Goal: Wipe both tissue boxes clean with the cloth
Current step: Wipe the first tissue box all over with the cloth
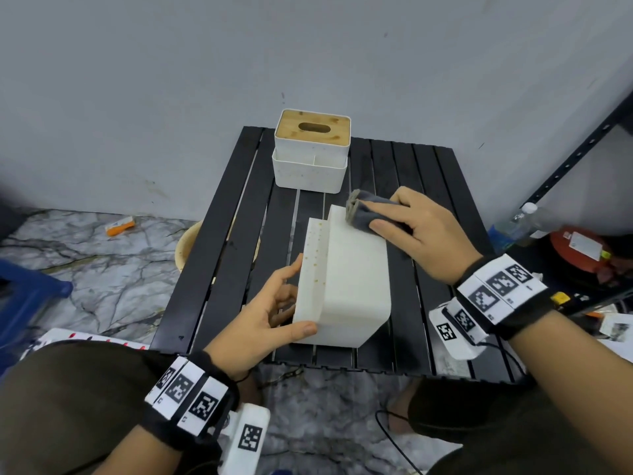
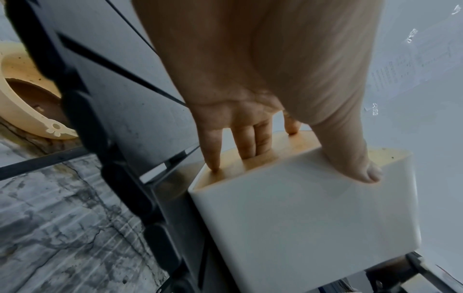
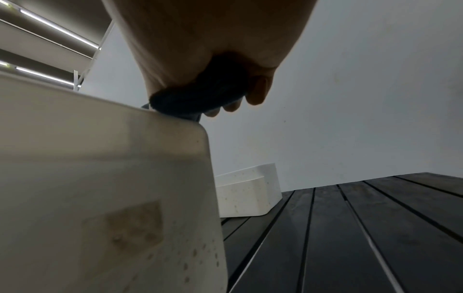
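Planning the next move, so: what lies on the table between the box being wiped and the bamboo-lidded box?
Only bare black slats, per the head view; the cloth sits on the near box itself.

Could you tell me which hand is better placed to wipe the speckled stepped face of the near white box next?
Probably the right hand: it already grips the grey cloth on the white plastic tissue box, while the left hand steadies it.

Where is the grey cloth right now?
In the head view, the folded grey cloth lies under the right hand, pressed on the far end of the near white plastic tissue box, just in front of the bamboo-lidded white tissue box.
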